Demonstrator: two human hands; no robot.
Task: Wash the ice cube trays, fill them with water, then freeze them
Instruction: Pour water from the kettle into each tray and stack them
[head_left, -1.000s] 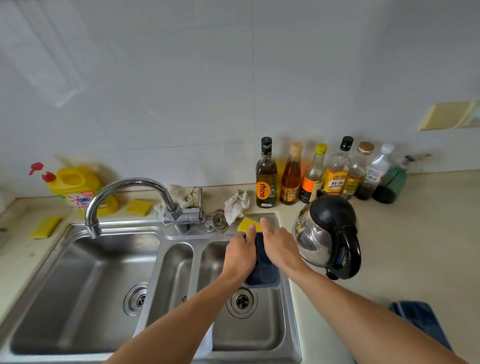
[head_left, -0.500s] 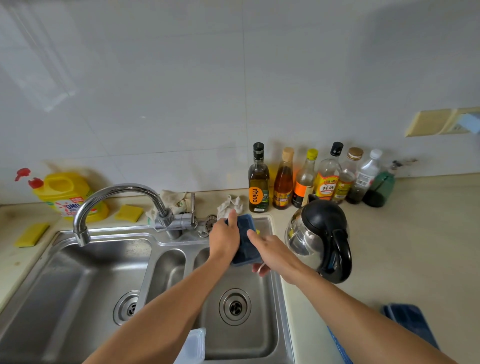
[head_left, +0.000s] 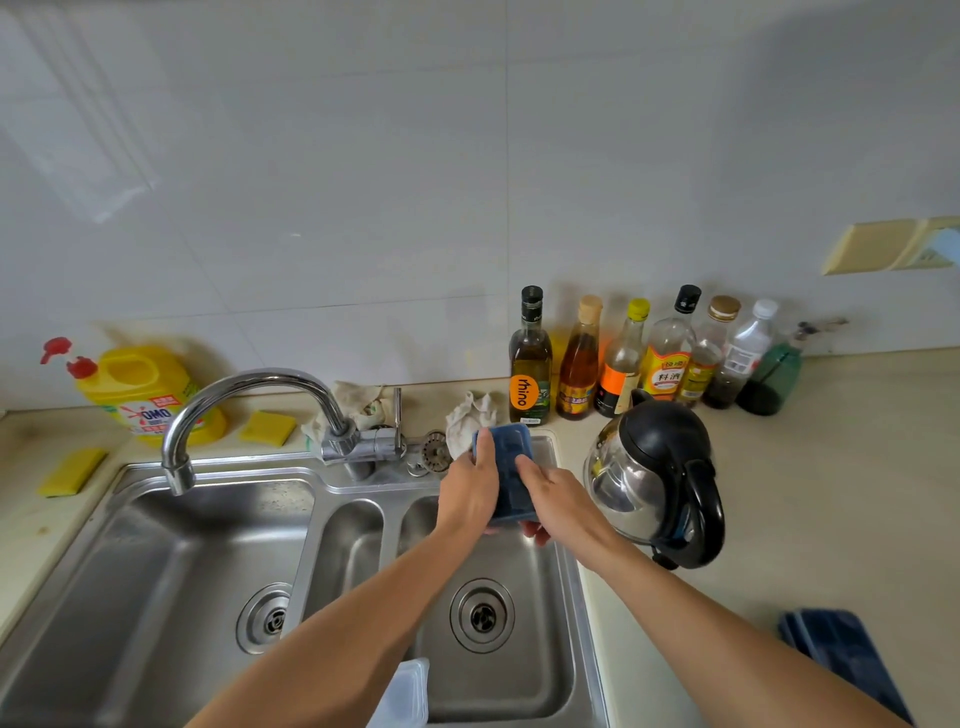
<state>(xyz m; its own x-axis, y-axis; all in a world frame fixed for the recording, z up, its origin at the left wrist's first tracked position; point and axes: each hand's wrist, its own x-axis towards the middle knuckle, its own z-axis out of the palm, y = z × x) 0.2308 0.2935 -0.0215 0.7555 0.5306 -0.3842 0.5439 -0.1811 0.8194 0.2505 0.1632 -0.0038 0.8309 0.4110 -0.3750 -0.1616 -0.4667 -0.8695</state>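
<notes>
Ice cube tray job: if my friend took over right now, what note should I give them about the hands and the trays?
Left hand: grips the blue ice cube tray by its left edge, above the right sink basin.
Right hand: pinches the same tray from the right side.
Second blue tray: lying on the counter, lower right.
Faucet: spout is over the left basin; no water seen running.
Done: one tray is in hand. Whether it is washed cannot be told.
Left: wash both trays, fill them, freeze them.
</notes>
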